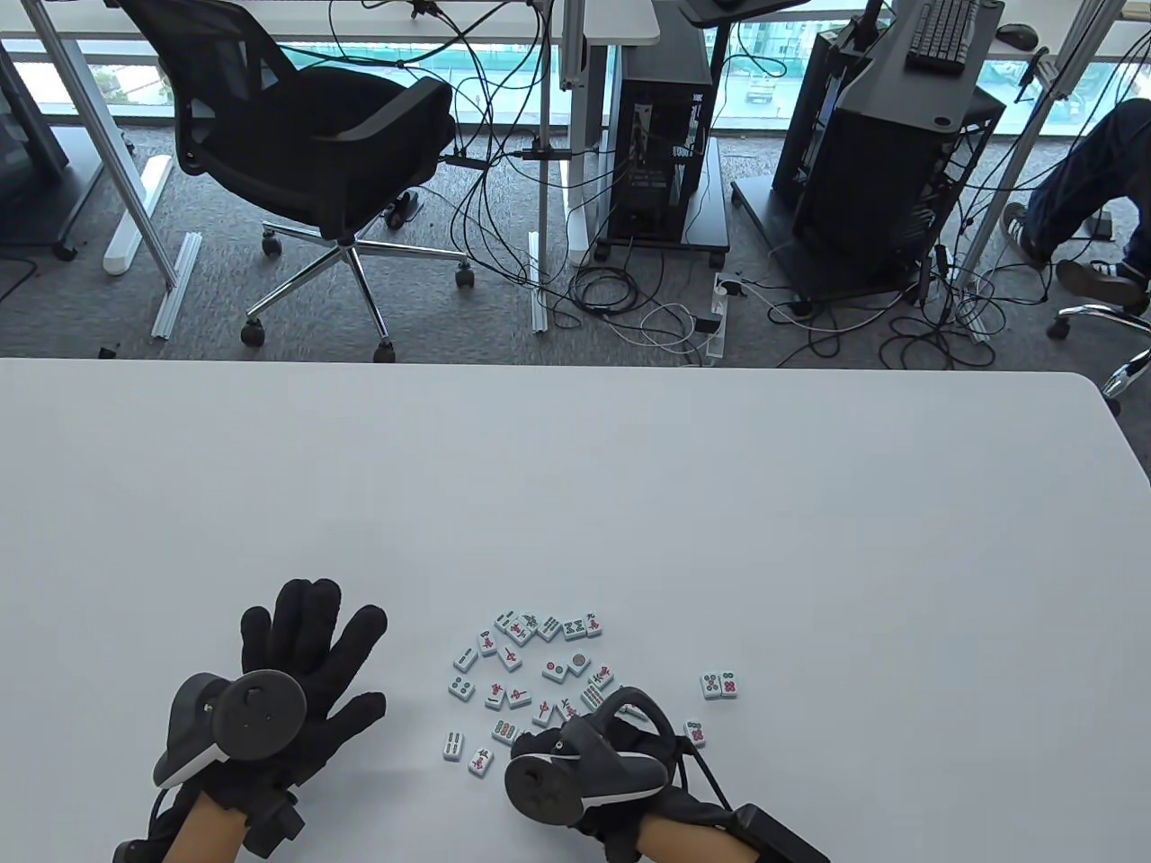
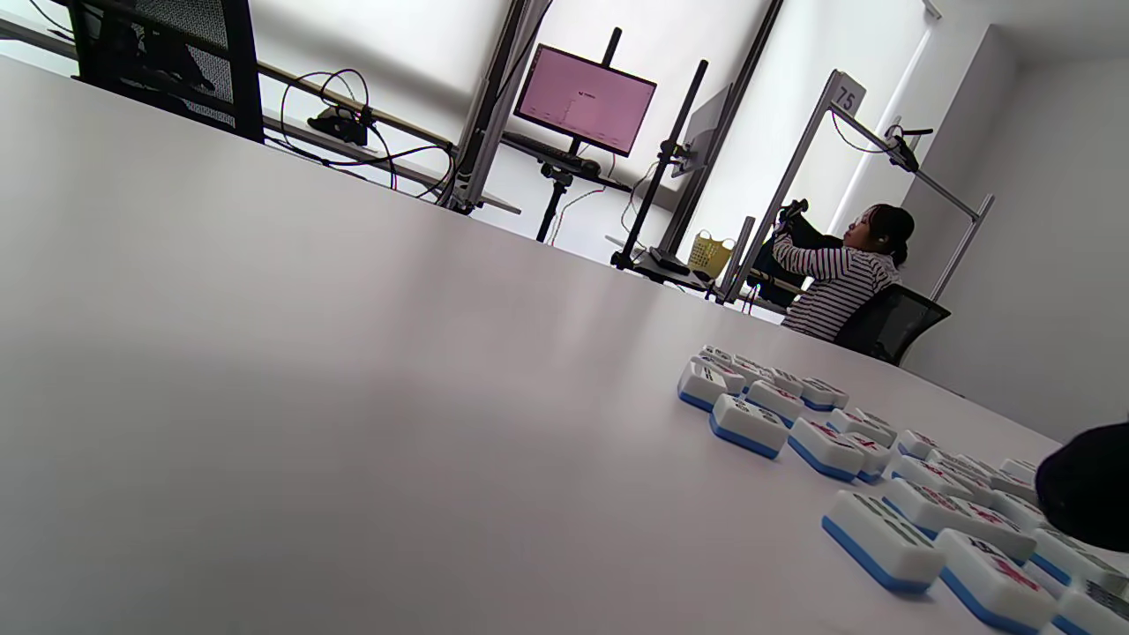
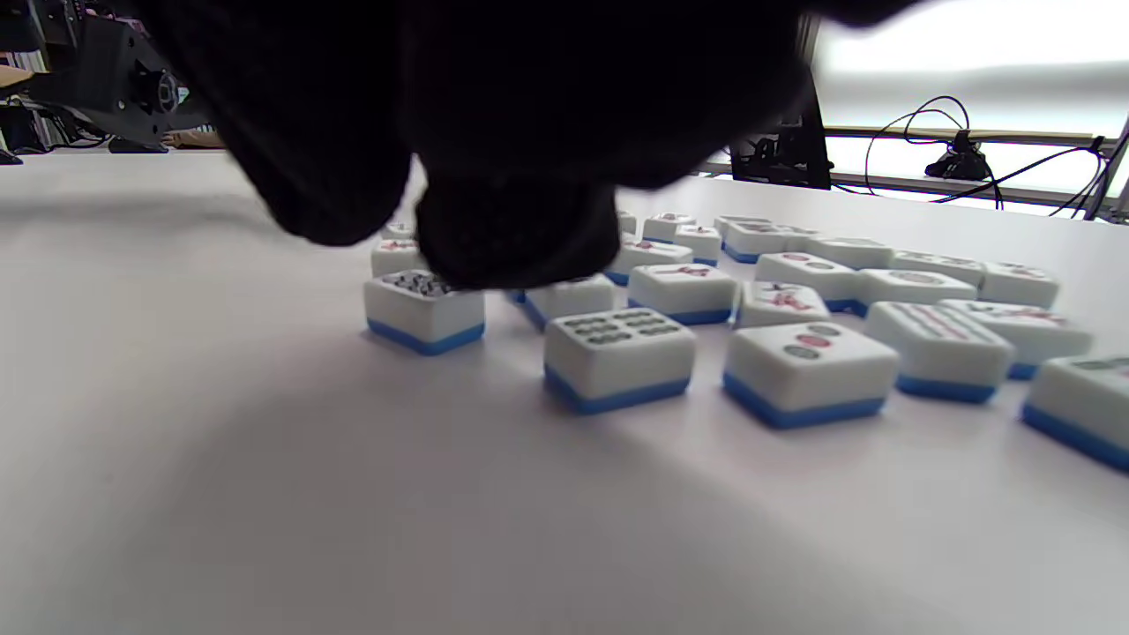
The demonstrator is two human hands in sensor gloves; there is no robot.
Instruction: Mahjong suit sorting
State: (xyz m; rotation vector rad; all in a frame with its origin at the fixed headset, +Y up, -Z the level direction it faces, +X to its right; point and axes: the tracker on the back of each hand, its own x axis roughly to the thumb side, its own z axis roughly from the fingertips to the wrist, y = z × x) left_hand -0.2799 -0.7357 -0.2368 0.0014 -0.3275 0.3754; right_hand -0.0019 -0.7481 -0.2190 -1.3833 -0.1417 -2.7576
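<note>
The right hand (image 1: 620,755) sits at the near edge of the tile cluster, palm down, its fingers curled under the tracker. In the right wrist view the fingertips (image 3: 516,238) come down onto a tile (image 3: 569,295) in the near rows, touching or almost touching its top. Whether they pinch it or only press on it I cannot tell, since the glove hides the contact.

The mahjong tiles (image 1: 530,674) lie face up in a loose scatter on the white table (image 1: 629,503), just beyond and to the left of that hand. They look small, hard and smooth: white tops on blue bases. I judge them light, stiff and somewhat slippery on this surface. They should slide easily under a fingertip. For lifting, the best hold is probably thumb and forefinger on the two long side faces. Neighbours stand close together, so a careless pinch could nudge them.

A tile with green bars (image 3: 617,357) and one with circles (image 3: 803,362) lie nearest the wrist camera, slightly apart.

Two tiles (image 1: 720,685) lie side by side, set apart to the right of the cluster, perhaps the start of a sorted group.

The left hand (image 1: 297,683) rests flat to the left of the scatter, fingers spread wide, holding nothing.
</note>
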